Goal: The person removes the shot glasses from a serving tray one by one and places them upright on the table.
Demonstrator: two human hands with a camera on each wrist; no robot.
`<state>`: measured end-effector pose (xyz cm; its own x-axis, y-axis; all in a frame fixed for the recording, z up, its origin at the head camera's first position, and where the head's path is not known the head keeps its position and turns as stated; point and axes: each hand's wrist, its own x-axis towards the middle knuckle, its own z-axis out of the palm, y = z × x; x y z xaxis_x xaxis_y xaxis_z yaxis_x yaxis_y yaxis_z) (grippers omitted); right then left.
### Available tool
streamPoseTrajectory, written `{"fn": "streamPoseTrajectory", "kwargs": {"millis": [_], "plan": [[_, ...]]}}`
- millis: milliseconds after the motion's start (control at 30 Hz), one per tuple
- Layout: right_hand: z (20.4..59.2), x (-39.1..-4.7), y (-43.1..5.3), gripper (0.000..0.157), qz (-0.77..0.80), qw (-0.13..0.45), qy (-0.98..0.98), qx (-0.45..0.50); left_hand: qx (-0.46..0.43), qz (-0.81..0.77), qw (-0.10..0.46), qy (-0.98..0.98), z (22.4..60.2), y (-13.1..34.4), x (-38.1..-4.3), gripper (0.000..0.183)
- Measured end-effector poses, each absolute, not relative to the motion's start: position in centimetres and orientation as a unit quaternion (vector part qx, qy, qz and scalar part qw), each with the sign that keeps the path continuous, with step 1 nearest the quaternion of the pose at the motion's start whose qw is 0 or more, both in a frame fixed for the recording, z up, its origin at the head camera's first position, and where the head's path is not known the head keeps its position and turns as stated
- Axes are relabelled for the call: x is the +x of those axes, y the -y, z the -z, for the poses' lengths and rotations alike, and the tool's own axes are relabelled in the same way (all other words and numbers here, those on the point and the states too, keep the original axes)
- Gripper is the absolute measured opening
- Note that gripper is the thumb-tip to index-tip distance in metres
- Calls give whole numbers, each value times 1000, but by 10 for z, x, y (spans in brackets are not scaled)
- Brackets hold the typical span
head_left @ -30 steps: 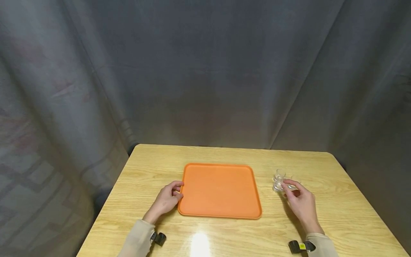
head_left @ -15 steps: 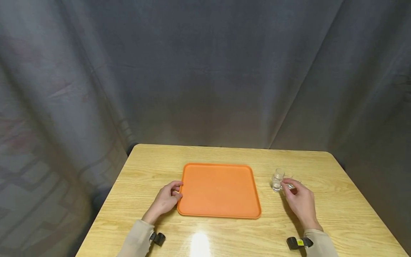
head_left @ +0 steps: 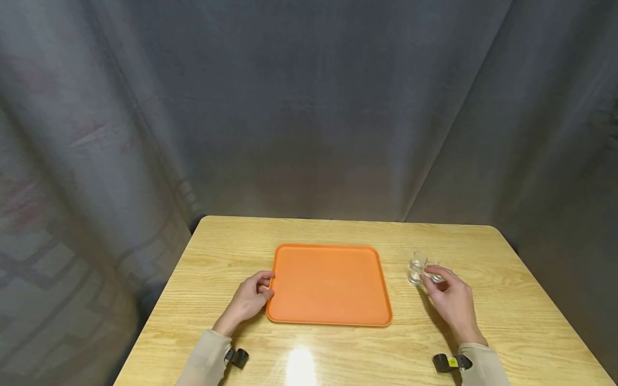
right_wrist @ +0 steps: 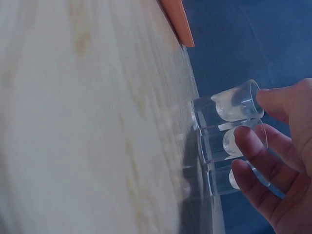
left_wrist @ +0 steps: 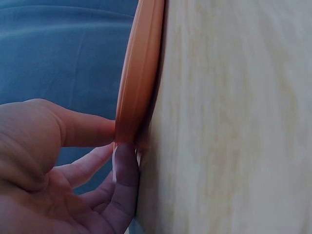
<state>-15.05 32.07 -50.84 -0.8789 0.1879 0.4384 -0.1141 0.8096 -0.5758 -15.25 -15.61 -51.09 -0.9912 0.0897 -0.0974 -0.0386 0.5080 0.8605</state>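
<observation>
My left hand holds the left edge of an orange tray that lies flat on the table. In the left wrist view the thumb and fingertips meet at the tray's rim. On the tray's right, my right hand is at a small group of clear shot glasses. The right wrist view shows the thumb on the rim of the nearest glass, with the index finger partly hidden behind it. Other fingers curl in front of two more glasses. All the glasses stand upright.
The wooden table has a glare spot near its front. Grey curtains hang behind it and at both sides. Each wrist wears a small black camera.
The front glass at my right hand has shifted slightly left, away from the glasses beside it. My left hand and the tray stay in place.
</observation>
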Motion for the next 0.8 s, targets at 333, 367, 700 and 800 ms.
{"fn": "streamPoseTrajectory", "kwargs": {"millis": [333, 367, 700, 800], "plan": [[510, -152, -319, 20, -311, 245, 918, -16, 17, -493, 62, -867, 513, 158, -154, 40], [510, -152, -318, 20, -312, 245, 918, -16, 16, -493, 62, -867, 513, 158, -154, 40], [511, -151, -317, 19, -317, 243, 917, -24, 12, -495, 61, -866, 515, 157, -155, 40], [511, -151, -317, 18, -324, 242, 914, -27, 11, -497, 61, -866, 516, 157, -156, 40]]}}
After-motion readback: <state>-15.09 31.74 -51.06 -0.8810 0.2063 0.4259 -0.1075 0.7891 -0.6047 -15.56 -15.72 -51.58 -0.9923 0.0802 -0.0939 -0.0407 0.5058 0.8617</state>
